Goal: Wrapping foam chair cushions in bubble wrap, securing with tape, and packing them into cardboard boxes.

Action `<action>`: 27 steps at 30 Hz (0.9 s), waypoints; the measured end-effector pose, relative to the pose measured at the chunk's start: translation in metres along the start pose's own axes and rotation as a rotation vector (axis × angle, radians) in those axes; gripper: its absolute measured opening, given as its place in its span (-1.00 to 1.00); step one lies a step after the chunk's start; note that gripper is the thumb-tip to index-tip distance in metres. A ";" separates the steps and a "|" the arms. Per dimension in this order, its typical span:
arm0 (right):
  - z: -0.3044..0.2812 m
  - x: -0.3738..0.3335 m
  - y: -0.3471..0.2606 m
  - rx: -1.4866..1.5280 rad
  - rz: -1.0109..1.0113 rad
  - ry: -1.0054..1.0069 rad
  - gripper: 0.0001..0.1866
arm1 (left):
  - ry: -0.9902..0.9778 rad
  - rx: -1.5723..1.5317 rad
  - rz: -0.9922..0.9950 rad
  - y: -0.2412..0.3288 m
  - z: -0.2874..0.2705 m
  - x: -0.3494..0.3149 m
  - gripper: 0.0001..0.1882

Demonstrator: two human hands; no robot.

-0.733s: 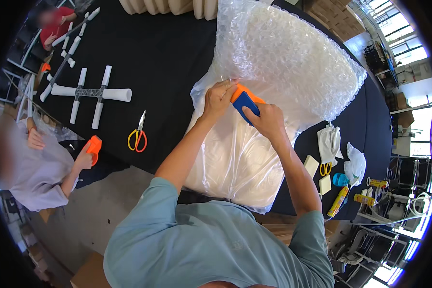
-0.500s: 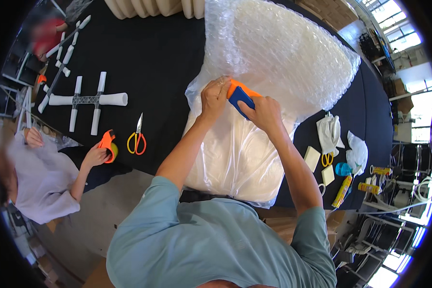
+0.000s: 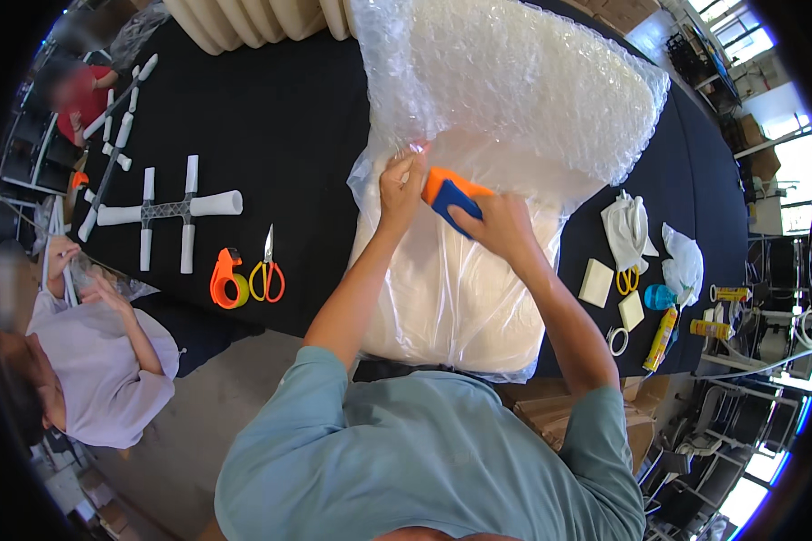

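Note:
My right hand is closed around an orange-and-blue tape dispenser, which tilts over the package in front of me. Just left of it, my left hand has its fingers pinched together at the lower edge of the bubble wrap. What sits between those fingertips is too small to make out; a reddish glint shows beside them. Under both hands lies a cream-coloured soft bundle in clear plastic film, its far part covered by the bubble wrap.
On the black-covered table, left, lie scissors, an orange tape dispenser and a white-and-grey frame. Gloves, cream blocks and a yellow tube lie right. A co-worker sits at left.
My left hand has come slightly away from the dispenser, which my right hand has shifted a little right and down. The co-worker's hand has let go of the other orange dispenser, now on the table.

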State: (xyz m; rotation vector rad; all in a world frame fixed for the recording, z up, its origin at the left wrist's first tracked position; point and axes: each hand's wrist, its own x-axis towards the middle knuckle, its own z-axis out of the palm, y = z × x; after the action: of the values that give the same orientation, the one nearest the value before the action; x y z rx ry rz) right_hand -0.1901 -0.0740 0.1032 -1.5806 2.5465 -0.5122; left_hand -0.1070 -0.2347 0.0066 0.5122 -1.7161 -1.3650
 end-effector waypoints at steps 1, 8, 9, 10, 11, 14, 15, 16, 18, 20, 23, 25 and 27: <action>0.000 -0.013 0.000 0.081 0.067 -0.019 -0.52 | -0.006 -0.262 -0.232 -0.006 0.002 -0.004 -0.55; -0.013 -0.086 -0.002 0.401 0.298 -0.144 -0.63 | -0.271 -0.982 -0.692 -0.030 0.023 0.032 -0.31; -0.016 -0.093 -0.003 0.398 0.298 -0.141 -0.63 | -0.248 -0.992 -0.730 -0.036 0.026 0.034 -0.32; -0.018 -0.101 -0.004 0.431 0.339 -0.147 -0.62 | -0.253 -0.993 -0.728 -0.041 0.028 0.036 -0.32; -0.020 -0.109 -0.005 0.465 0.378 -0.154 -0.61 | -0.206 -0.937 -0.836 -0.047 0.028 0.037 -0.33; -0.017 -0.138 0.000 0.497 0.412 -0.130 -0.61 | -0.131 -0.765 -1.042 -0.055 0.032 0.027 -0.38; -0.016 -0.145 0.003 0.536 0.437 -0.114 -0.62 | -0.100 -0.654 -1.131 -0.056 0.036 0.024 -0.42; -0.020 -0.149 -0.003 0.581 0.463 -0.116 -0.63 | -0.101 -0.651 -1.128 -0.062 0.036 0.016 -0.42; -0.020 -0.162 -0.001 0.652 0.518 -0.095 -0.63 | -0.081 -0.307 -0.888 -0.070 0.033 0.000 -0.55; -0.015 -0.180 0.006 0.726 0.610 -0.067 -0.62 | -0.080 -0.429 -0.690 -0.046 0.025 0.008 -0.60; -0.011 -0.201 0.010 0.827 0.688 -0.025 -0.60 | 0.061 -0.546 -0.423 0.004 0.026 0.038 -0.70; -0.014 -0.210 0.008 0.833 0.705 -0.033 -0.59 | 0.052 -0.475 -0.360 -0.008 0.021 0.066 -0.71; -0.011 -0.223 0.008 0.878 0.740 -0.004 -0.59 | -0.002 -0.391 -0.429 -0.030 0.021 0.060 -0.70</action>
State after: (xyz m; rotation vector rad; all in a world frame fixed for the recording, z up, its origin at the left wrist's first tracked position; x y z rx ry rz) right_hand -0.0979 0.1294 0.0905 -0.3221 2.1415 -1.2357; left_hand -0.1624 -0.2778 -0.0001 0.6751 -1.3323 -1.9514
